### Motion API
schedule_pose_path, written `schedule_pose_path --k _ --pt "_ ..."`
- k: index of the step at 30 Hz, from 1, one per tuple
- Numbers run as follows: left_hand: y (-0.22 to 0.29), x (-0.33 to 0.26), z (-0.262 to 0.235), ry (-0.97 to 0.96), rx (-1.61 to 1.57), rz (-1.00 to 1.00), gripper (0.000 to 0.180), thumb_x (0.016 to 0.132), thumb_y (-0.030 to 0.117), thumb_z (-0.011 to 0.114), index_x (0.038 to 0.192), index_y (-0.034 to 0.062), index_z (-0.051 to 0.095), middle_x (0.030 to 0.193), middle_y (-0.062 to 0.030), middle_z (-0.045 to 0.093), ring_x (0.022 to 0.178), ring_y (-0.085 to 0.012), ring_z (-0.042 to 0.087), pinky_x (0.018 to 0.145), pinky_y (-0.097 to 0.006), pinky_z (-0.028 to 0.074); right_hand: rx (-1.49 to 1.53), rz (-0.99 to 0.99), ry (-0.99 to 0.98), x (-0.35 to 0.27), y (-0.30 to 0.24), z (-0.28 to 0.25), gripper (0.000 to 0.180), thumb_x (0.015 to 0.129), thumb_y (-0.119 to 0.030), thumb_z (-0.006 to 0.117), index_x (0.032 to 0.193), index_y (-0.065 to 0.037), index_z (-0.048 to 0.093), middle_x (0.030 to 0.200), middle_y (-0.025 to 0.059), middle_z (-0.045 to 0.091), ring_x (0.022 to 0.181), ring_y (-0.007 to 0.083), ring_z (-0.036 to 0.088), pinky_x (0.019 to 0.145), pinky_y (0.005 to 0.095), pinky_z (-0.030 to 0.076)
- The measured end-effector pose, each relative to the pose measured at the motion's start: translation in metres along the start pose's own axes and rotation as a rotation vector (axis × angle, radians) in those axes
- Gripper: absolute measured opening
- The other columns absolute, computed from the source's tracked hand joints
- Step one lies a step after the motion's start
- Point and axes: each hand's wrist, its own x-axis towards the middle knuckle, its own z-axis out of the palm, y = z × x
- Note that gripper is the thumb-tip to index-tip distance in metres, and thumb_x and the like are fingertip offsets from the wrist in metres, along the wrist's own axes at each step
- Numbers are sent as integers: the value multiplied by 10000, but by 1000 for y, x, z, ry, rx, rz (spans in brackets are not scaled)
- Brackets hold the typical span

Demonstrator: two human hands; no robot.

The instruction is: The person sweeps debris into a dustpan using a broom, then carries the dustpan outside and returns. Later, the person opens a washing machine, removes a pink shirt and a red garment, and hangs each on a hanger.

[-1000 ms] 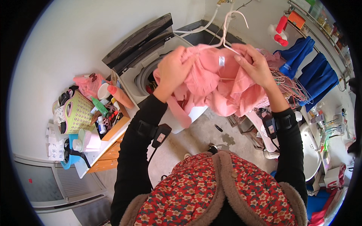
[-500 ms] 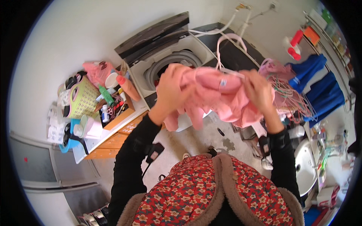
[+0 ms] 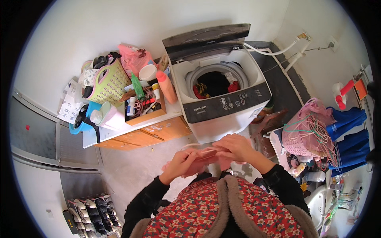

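A pink garment (image 3: 196, 168) hangs low in front of my body, gathered between both hands. My left hand (image 3: 179, 163) is closed on its left side, and my right hand (image 3: 237, 148) grips the upper edge on the right. A pale pink hanger (image 3: 191, 145) shows in part at the garment's top; the rest is hidden by cloth and fingers. Beyond my hands stands a top-loading washing machine (image 3: 226, 119) with its dark lid (image 3: 206, 39) raised. Dark and red clothes (image 3: 216, 84) lie inside its drum.
At left, an orange-fronted cabinet (image 3: 139, 139) carries a green basket (image 3: 109, 85), an organizer box (image 3: 156, 113) and bottles. To the right, a pink basket (image 3: 295, 139) bears several wire hangers (image 3: 317, 137), near blue cloths (image 3: 349, 146) and a white sink (image 3: 317, 204). Shoes fill a rack (image 3: 95, 216) at lower left.
Both hands have come down and closer to my body with the pink garment, which was held up before the washing machine. My view has shifted, so the open drum now shows.
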Motion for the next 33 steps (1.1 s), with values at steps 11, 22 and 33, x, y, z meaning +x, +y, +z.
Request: schedule_pose_path --k 11,22,33 --pt "-54 -82 -79 464 -18 -335 338 964 161 460 650 38 470 592 31 433 555 -61 377 483 -269 299 -23 467 -17 96 159 -59 225 846 -204 638 1044 -98 655 981 93 653 869 247 642 769 361 510" --pt "-67 -77 -78 1171 10 -678 510 1042 291 366 572 91 378 546 6 398 523 -86 359 521 -249 282 -64 425 -805 225 418 57 536 773 -399 689 1175 -53 618 1067 137 676 1008 316 634 852 405 502" --pt "-38 -49 -60 1464 -21 -682 530 1036 363 379 574 102 382 534 -12 412 501 -100 389 490 -246 301 39 485 -1226 222 428 242 759 805 -431 630 1342 63 420 1300 272 518 1165 369 535 961 392 433"
